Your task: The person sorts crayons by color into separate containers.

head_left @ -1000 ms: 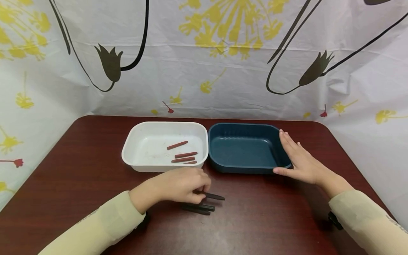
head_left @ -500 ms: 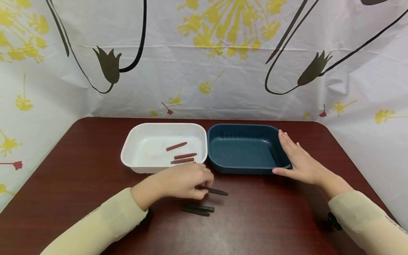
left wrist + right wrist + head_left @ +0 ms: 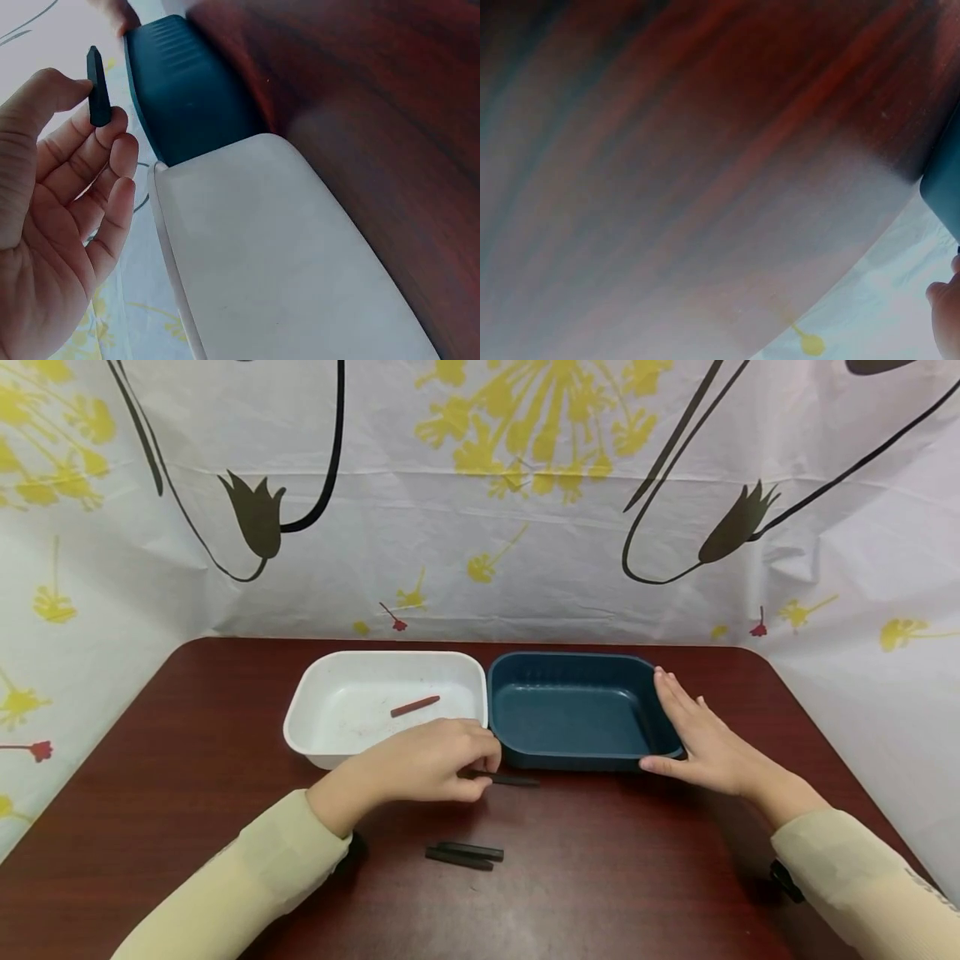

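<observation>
My left hand pinches a black crayon between thumb and fingertips, just in front of the white tray. In the left wrist view the same black crayon points upward from the pinch. My right hand lies with straight fingers along the right end of the dark blue tray, thumb at its front rim. One red crayon shows inside the white tray; the left hand hides part of that tray. Two more black crayons lie close together on the table nearer me.
Both trays stand side by side, touching, towards the back of the dark red-brown table. Behind and beside the table hangs a white patterned sheet. In the right wrist view, mostly the table shows.
My left hand has carried the pinched black crayon away from the other two, forward to the white tray's front right corner, covering several red crayons. The right hand has stayed at the blue tray.
</observation>
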A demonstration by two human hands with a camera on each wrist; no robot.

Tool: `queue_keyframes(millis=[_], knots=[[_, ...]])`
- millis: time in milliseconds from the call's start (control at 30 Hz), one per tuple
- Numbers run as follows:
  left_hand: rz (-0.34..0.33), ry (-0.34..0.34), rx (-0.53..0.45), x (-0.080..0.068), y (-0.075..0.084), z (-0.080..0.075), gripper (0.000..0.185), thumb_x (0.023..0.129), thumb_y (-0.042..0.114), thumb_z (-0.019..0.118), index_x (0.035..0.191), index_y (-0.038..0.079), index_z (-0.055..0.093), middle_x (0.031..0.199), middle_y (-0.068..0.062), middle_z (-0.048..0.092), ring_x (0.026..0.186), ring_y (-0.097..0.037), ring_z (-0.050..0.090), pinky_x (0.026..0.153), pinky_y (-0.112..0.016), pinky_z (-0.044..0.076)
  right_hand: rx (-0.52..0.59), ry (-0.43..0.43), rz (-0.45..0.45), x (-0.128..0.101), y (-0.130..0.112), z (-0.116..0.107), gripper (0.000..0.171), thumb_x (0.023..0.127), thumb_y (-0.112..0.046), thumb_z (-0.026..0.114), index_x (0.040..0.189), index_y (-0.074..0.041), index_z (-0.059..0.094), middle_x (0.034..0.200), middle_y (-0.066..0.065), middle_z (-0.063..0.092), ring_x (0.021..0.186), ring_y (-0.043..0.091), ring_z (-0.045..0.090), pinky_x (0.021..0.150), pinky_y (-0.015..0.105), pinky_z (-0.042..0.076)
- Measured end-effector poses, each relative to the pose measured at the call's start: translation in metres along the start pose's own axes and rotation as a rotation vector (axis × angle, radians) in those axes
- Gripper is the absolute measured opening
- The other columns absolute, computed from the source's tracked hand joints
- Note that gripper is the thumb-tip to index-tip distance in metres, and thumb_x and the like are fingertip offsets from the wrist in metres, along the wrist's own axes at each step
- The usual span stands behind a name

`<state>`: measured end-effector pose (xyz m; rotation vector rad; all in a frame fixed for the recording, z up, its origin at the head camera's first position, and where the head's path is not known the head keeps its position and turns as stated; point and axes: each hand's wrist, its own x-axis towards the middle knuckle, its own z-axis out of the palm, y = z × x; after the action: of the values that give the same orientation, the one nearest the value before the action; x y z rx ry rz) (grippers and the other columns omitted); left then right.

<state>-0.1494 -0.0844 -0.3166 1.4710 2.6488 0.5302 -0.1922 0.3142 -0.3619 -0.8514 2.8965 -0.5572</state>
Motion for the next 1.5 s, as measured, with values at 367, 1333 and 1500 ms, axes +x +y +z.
queue_keyframes(millis=[367,1333,1500], knots=[[0.013,0.106,0.006,0.012,-0.008,-0.001,0.003,0.091,0.017,0.064,0.09,0.015,0.065,0.084,0.003,0.061,0.077,-0.007,0.051,0.07,-0.02,0.047,0.023,-0.001,-0.01,-0.001,0.0,-0.001,0.111,0.087,-0.042,0.073,0.16,-0.007,-0.003,0.168,0.016,-0.004,0.155,0.035,-0.004,0.112,0.077,0.001],[-0.204,0.173,-0.025,0.047,-0.032,-0.006,0.008,0.096,0.019,0.065,0.098,0.012,0.066,0.093,-0.001,0.065,0.085,-0.015,0.058,0.077,-0.027,0.05,0.035,-0.006,-0.024,-0.002,0.001,-0.002,0.111,0.087,-0.041,0.073,0.16,-0.008,-0.003,0.168,0.015,-0.004,0.156,0.033,-0.005,0.111,0.078,0.001],[-0.222,0.157,-0.036,0.052,-0.035,-0.006,0.011,0.096,0.02,0.065,0.102,0.011,0.067,0.097,-0.001,0.066,0.088,-0.014,0.058,0.08,-0.028,0.051,0.039,-0.005,-0.024,-0.002,0.001,-0.001,0.111,0.087,-0.041,0.073,0.16,-0.009,-0.003,0.168,0.014,-0.005,0.156,0.032,-0.005,0.111,0.078,-0.001]])
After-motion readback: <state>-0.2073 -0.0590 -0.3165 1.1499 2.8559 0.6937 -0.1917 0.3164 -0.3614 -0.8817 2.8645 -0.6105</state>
